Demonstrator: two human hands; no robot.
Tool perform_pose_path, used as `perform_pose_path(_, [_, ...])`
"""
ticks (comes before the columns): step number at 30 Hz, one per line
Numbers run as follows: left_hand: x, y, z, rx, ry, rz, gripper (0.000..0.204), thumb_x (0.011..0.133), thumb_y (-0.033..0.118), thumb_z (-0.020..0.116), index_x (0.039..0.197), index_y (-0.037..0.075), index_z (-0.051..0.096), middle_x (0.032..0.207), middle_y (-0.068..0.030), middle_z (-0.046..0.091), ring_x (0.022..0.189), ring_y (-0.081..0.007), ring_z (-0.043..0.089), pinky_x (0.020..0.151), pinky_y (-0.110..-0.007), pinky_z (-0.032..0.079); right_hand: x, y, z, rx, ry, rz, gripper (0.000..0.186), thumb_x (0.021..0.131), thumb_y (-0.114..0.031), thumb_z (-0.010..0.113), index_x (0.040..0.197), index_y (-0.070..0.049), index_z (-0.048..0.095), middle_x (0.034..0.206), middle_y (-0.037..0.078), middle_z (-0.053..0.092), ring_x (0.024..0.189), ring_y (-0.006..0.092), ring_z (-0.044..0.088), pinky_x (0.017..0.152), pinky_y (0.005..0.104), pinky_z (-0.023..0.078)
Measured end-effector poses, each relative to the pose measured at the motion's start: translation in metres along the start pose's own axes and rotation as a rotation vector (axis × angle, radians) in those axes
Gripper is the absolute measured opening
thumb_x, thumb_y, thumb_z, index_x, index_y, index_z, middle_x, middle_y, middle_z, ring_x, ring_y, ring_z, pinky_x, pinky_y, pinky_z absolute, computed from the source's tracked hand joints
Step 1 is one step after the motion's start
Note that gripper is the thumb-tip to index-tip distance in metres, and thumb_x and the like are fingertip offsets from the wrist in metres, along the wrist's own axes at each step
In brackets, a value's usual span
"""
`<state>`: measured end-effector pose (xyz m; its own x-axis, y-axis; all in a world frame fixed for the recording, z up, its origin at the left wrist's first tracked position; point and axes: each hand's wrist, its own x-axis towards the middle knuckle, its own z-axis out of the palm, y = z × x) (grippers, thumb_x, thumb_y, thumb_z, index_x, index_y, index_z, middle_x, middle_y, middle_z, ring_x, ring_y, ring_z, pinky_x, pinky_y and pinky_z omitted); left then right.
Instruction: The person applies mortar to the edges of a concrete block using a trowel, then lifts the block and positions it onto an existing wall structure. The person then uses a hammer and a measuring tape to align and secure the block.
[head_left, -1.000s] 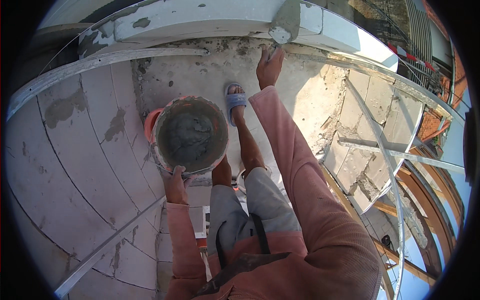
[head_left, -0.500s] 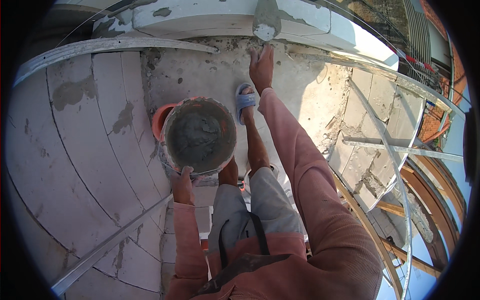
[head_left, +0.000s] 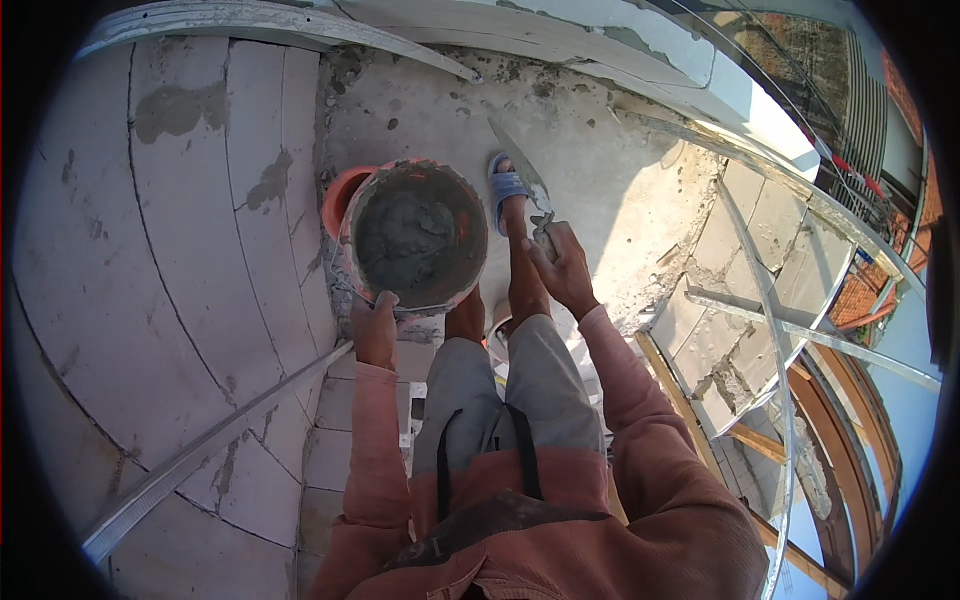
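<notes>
Grey mortar [head_left: 405,235] lay inside the bucket [head_left: 472,225], in front of the person. The left hand [head_left: 375,330] gripped its near rim, thumb on top; its other fingers were hidden. The right hand's [head_left: 563,268] fingers were curled around the trowel [head_left: 524,168], its blade near 1 blue sandal [head_left: 507,187].

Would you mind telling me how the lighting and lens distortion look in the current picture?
In the head view, harsh sunlight brightens the right side of the floor, while the bucket sits in shade; in that same view, the pale rail looks bowed by the fisheye lens, and the corners go black.
</notes>
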<state>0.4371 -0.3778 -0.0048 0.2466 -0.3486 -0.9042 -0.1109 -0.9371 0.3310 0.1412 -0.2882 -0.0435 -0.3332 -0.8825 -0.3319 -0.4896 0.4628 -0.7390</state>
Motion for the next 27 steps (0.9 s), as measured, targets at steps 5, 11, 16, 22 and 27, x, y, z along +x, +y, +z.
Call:
perform_pose_path(5, [-0.011,0.016,0.019,0.228,-0.034,0.245,0.047,0.085,0.012,0.057,0.128,-0.007,0.052,0.103,-0.0170,0.067,0.084,-0.0265,0.066,0.072,-0.039,0.057,-0.006,-0.042,-0.026,-0.018,-0.539,0.224,0.038,0.101,-0.035,0.057,0.110,0.002,0.060,0.105,0.025,0.066,0.097,0.0462,0.067,0.084,0.0505,0.051])
perform_pose_path(11, [-0.040,0.051,0.041,0.572,-0.025,0.441,0.054,0.084,0.019,0.056,0.132,-0.005,0.051,0.094,-0.0214,0.069,0.082,-0.0354,0.066,0.082,-0.048,0.049,0.023,-0.037,0.033,-0.207,-0.489,0.122,0.039,0.103,-0.033,0.052,0.105,0.004,0.062,0.097,0.028,0.067,0.090,0.0442,0.067,0.085,0.0541,0.052])
perform_pose_path(16, [-0.039,0.067,0.030,0.558,-0.117,0.433,0.053,0.084,0.015,0.055,0.133,-0.005,0.051,0.096,-0.0159,0.068,0.078,-0.0272,0.065,0.078,-0.043,0.051,0.026,-0.042,-0.006,0.076,-0.521,-0.013,0.037,0.102,-0.034,0.057,0.096,0.002,0.065,0.082,0.020,0.066,0.076,0.0377,0.064,0.070,0.0474,0.050])
perform_pose_path(22, [-0.027,0.065,0.037,0.141,-0.194,0.319,0.042,0.085,0.010,0.058,0.125,-0.002,0.054,0.104,-0.0091,0.064,0.083,-0.0176,0.063,0.071,-0.033,0.057,0.004,-0.030,-0.042,0.543,-0.651,0.495,0.042,0.102,-0.041,0.059,0.101,0.000,0.068,0.072,0.004,0.058,0.057,0.0101,0.054,0.053,0.0293,0.043])
perform_pose_path(27, [-0.020,0.070,0.033,0.030,-0.162,0.157,0.041,0.085,0.008,0.061,0.124,0.001,0.051,0.108,-0.0096,0.061,0.088,-0.0196,0.065,0.071,-0.037,0.062,0.030,-0.032,-0.039,1.065,-0.440,0.380,0.042,0.104,-0.030,0.045,0.116,0.006,0.063,0.078,0.008,0.057,0.058,0.0127,0.053,0.056,0.0261,0.045])
